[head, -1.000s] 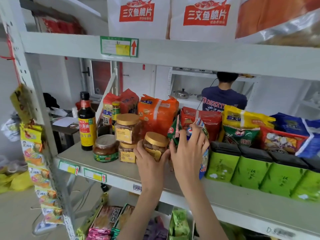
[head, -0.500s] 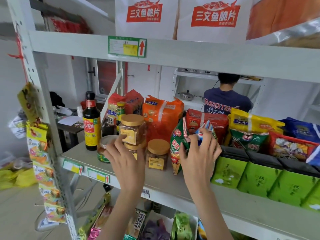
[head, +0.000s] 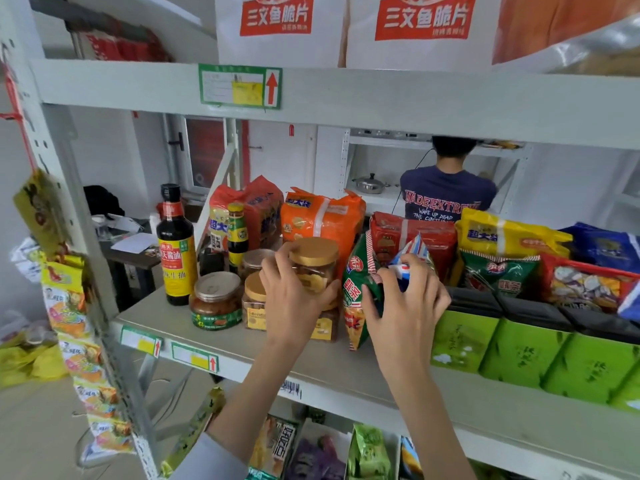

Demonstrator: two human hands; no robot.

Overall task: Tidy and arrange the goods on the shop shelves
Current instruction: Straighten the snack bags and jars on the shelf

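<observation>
1. Since the earlier frame, the left grip [head: 294, 299] had moved right and up over the shelf [head: 311, 368], away from the soy sauce bottle [head: 176, 251].
2. Right of that bottle, the green snack bag [head: 356, 294] stood upright on the shelf, its top pinched in the right grip [head: 405, 306].
3. Between bottle and bag, the gold-lidded jar [head: 313, 261] sat above another jar, the left grip's fingers curled round it.

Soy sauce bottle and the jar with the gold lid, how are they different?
The soy sauce bottle is tall, narrow and dark; the gold-lidded jar is short, wide and clear. The bottle has a small black cap; the jar has a broad gold lid. The bottle stands untouched on the shelf; the left hand grips the jar. Both are upright with yellow labels.
</observation>
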